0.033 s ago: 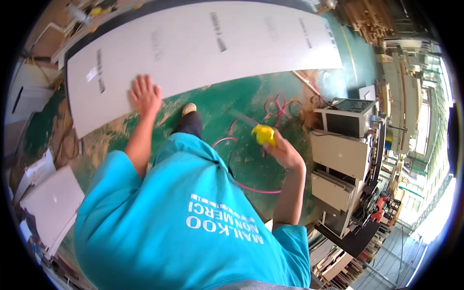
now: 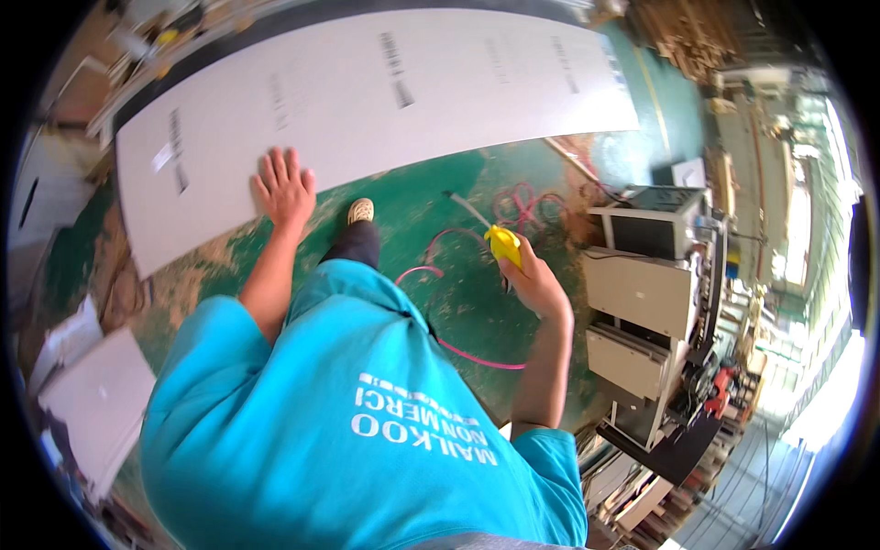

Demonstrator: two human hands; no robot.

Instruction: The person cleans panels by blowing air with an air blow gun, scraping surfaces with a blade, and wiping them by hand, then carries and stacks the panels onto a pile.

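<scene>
Left hand: the left hand (image 2: 284,188) lies flat with fingers spread, palm down on the near edge of a large white panel (image 2: 367,101).
Right hand: the right hand (image 2: 536,284) is closed around a yellow air blow gun (image 2: 504,244), its thin nozzle pointing up and left over the floor.
Blow gun: held out to the person's right, well apart from the panel and above the green floor (image 2: 431,197), near the grey cabinet.
Hose: a pink hose (image 2: 458,348) loops across the floor below the gun and runs back toward the person; more pink coils (image 2: 527,203) lie farther off by the cabinet.
Panel: long and white with a few dark printed marks, lying flat on the floor and reaching from the left rim to the upper right.
Body: the person wears a turquoise shirt (image 2: 348,422) with white print; one dark trouser leg and a light shoe (image 2: 360,211) stand on the floor just beside the panel's edge.
Surroundings: grey metal cabinet (image 2: 642,293) at the right; smaller white boards (image 2: 92,394) stacked at the lower left.
</scene>
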